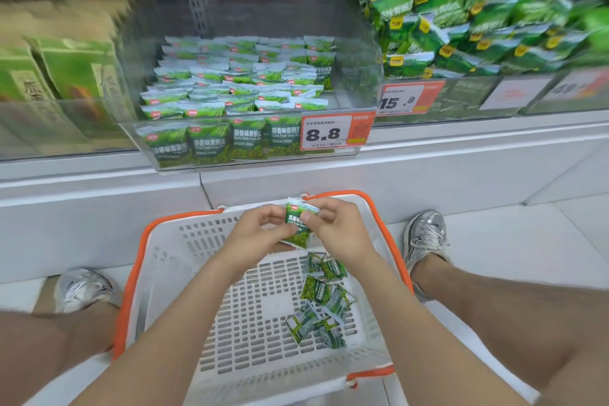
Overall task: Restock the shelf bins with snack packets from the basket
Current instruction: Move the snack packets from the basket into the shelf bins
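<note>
Packet point(296, 224) sits pinched in the grip of your left hand point(260, 229) and right hand point(339, 227) above the basket point(164, 257). Loose packets point(321, 300) lie inside.

**Green, White and Orange**

We see a white basket point(171, 260) with slotted walls and floor and orange handles point(131, 290). The packets point(316, 293) in it are green with white edges. The packet point(296, 224) above its far rim shows white lettering and a red logo. The far clear bin point(356, 76) holds matching packets point(237, 89). Its price tag point(324, 134) is white with black digits and an orange right side. Far right, deeper green bags point(461, 33) carry yellow marks.
</note>
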Available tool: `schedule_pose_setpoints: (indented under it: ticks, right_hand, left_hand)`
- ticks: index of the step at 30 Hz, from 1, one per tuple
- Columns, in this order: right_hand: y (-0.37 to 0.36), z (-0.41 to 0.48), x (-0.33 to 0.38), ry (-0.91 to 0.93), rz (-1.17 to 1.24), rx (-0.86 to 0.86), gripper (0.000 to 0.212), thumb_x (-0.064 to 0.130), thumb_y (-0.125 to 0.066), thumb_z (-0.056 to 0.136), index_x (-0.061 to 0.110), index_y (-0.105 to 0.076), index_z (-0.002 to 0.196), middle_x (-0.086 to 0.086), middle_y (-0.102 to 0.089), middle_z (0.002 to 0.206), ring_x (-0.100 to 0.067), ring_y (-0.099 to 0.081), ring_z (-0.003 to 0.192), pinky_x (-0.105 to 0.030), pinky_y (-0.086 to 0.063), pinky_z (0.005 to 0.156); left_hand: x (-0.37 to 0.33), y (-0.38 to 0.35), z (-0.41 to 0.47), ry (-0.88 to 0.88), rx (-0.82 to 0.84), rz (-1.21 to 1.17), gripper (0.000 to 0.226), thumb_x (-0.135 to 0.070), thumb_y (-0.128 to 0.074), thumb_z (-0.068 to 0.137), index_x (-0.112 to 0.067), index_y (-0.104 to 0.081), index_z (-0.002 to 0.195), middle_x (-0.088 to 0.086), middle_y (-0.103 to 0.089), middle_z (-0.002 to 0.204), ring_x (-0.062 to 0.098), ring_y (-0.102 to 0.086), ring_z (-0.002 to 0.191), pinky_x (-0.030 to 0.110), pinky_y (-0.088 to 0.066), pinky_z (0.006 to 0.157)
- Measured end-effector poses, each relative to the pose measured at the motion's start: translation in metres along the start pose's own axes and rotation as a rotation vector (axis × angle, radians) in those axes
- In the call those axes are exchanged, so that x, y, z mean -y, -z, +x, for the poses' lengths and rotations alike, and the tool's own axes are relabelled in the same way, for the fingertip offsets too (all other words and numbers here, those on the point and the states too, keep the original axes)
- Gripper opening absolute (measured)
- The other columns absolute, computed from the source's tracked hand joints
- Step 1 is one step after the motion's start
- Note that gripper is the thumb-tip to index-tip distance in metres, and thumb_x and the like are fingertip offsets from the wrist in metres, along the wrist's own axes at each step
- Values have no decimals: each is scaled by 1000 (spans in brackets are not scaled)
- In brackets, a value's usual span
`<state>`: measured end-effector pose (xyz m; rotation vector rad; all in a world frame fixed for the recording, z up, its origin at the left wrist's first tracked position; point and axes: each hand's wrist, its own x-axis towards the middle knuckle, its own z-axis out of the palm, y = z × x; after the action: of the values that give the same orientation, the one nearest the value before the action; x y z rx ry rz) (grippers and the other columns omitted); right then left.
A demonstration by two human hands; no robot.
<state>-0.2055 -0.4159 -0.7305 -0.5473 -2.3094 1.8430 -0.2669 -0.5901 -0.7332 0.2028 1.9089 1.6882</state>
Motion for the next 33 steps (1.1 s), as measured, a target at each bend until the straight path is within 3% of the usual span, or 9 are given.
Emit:
schedule_pose_setpoints:
  ticks: [5, 9, 12, 15, 17, 21, 24, 28, 33]
  right_hand:
    - [-8, -15, 45, 135, 45, -90, 15, 10, -73, 91, 18, -76, 104, -3, -78, 88, -25, -74, 84, -50, -61, 79]
    - [-13, -30, 99, 386, 51, -381, 14, 11, -64, 79, 21, -70, 87, 5, -68, 71, -12, -56, 58, -29, -48, 57]
    - [-8, -33, 151, 578, 59, -537, 14, 9, -65, 80, 19, -68, 90, 6, -64, 70, -12, -52, 56, -26, -41, 54]
    - [5, -12, 193, 721, -88, -588, 12, 13, -68, 87, 20, -68, 97, 8, -63, 72, -16, -56, 59, -30, -44, 57]
    - [19, 17, 212, 746, -294, -570, 10, 22, -68, 91, 24, -68, 100, 9, -65, 75, -17, -61, 68, -35, -48, 65]
    - [41, 84, 229, 564, -690, -497, 16, 29, -67, 97, 21, -66, 111, -4, -71, 95, -29, -64, 92, -35, -42, 73]
    - [44, 111, 242, 433, -986, -442, 22, 10, -67, 97, 9, -60, 118, -18, -64, 109, -42, -60, 104, -40, -42, 72]
    - [35, 128, 256, 339, -1268, -300, 30, -15, -59, 88, 1, -58, 113, -22, -56, 114, -46, -60, 111, -45, -45, 74]
    - [25, 158, 258, 227, -1390, -199, 40, -9, -61, 92, -2, -57, 131, -24, -54, 130, -47, -59, 119, -47, -50, 83]
  left_hand:
    - [-42, -2, -18, -279, -87, 287, 8, -32, -70, 94, -31, -77, 98, -4, -75, 91, 19, -74, 84, 47, -62, 79]
    - [-90, -7, -38, -654, -406, 677, 27, -38, -50, 98, -27, -60, 76, -8, -59, 59, 13, -56, 55, 40, -48, 54]
    - [-128, -6, -48, -907, -643, 639, 13, -22, -56, 96, -24, -65, 87, -12, -58, 70, 10, -53, 61, 34, -44, 55]
    - [-158, 5, -37, -1020, -751, 748, 9, -13, -57, 95, -17, -66, 96, -6, -62, 87, 17, -57, 76, 34, -44, 63]
    - [-173, 14, -22, -989, -712, 910, 12, -13, -55, 95, -15, -66, 100, 0, -64, 95, 25, -60, 87, 41, -45, 74]
    - [-190, 26, 1, -697, -628, 1241, 35, -31, -41, 92, -19, -67, 113, 2, -67, 108, 29, -60, 103, 47, -37, 99]
    - [-194, 30, 7, -511, -547, 1339, 51, -42, -29, 93, -23, -66, 123, 1, -69, 120, 27, -60, 115, 58, -28, 114]
    - [-193, 29, 9, -429, -496, 1399, 57, -45, -20, 94, -26, -65, 123, 3, -69, 124, 29, -60, 117, 67, -21, 118]
    - [-194, 30, 11, -420, -486, 1395, 57, -47, -20, 94, -27, -63, 126, 2, -67, 128, 30, -57, 120, 68, -21, 118]
